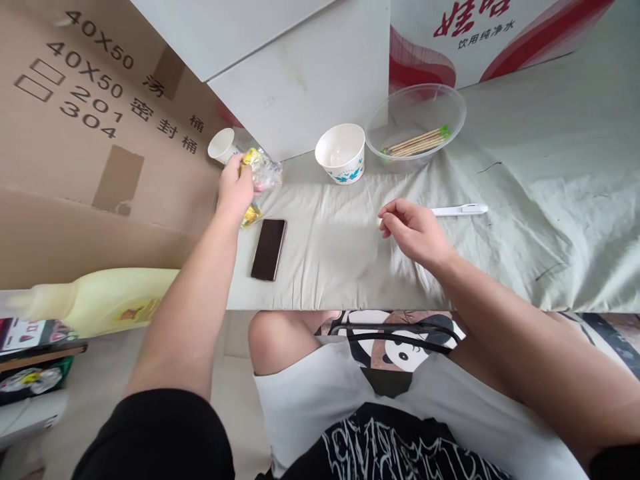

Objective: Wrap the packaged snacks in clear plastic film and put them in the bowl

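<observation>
My left hand (236,185) is closed on a crinkled clear plastic packet (265,172) with yellow parts, at the left end of the cloth-covered table. Another yellow wrapped piece (251,215) lies just below that hand. Behind it a white paper cup (223,145) leans to one side. My right hand (413,230) rests on the cloth with its fingers curled in; whatever is inside them, if anything, is hidden. Beside its knuckles lies a slim white plastic tool (463,210), partly behind the hand. A dark-screened phone (269,249) lies between the hands, closer to the left one.
A white paper bowl (341,153) with blue print stands beside a clear plastic bowl (416,127) holding several wooden sticks with green ends. White boxes (300,87) stand behind. A large cardboard carton (100,200) walls the left side, with a yellow bottle (120,300) below it.
</observation>
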`<state>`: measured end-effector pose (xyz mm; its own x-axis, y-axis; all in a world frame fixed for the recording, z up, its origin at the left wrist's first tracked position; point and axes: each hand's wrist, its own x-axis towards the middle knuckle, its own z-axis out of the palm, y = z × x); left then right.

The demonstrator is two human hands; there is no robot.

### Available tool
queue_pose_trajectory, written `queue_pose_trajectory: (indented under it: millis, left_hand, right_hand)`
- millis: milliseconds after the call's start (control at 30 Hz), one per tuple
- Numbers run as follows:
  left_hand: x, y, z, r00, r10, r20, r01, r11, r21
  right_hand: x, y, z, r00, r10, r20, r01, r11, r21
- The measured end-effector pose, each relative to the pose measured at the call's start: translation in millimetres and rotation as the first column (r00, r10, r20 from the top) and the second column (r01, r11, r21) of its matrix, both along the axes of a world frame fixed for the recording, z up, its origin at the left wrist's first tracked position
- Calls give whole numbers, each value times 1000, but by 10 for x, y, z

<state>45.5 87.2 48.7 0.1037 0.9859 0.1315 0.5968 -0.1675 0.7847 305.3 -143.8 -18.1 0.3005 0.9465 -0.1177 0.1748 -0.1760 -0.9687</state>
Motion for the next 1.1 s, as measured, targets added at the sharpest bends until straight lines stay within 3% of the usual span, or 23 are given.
queue_pose_trajectory:
  millis: [67, 133, 200, 300, 400, 533, 633, 700, 767, 867, 1100]
  left_hand:
    - [71, -282, -15, 953, 124, 276, -71, 979, -193]
    - [192, -574, -123, 847, 221, 483, -28, 926, -376]
    - [346, -832, -300, 764, 256, 592, 86, 869, -486]
    - [567, -1096, -582, 753, 216, 622, 214, 813, -542]
    - [682, -1198, -764, 780, 118, 614, 273, 819, -504]
    - [656, -1189, -867, 821, -15, 570, 303, 859, -413]
    - [610, -1179, -932, 865, -146, 481, 337, 877, -341]
    - [605, -1183, -986, 883, -240, 403, 359, 900, -249]
    - [621, -1189, -1042, 897, -306, 318, 363, 922, -137]
    - [652, -1201, -1108, 919, -336, 207, 345, 939, -9]
    - [664, -1274, -1102, 910, -402, 101, 395, 915, 88]
  right_hand:
    - [95, -37, 8, 979, -69, 193, 64, 997, 32]
    - [223, -83, -4, 899, -147, 412, 140, 989, 47]
    - [363, -144, -41, 784, -187, 592, 208, 977, 33]
    - [547, -251, -136, 668, -128, 733, 255, 965, -64]
    - [659, -330, -225, 645, -53, 762, 254, 956, -148]
    - [671, -317, -228, 619, -88, 780, 247, 965, -87]
    - [570, -239, -143, 717, -103, 690, 197, 979, -59]
    - [469, -183, -84, 807, -78, 585, 121, 992, -34]
    - [368, -135, -45, 850, -49, 525, 39, 999, 31]
    - [257, -88, -32, 846, -32, 533, -28, 994, 105]
    - [133, -87, -91, 846, -16, 532, -53, 992, 114]
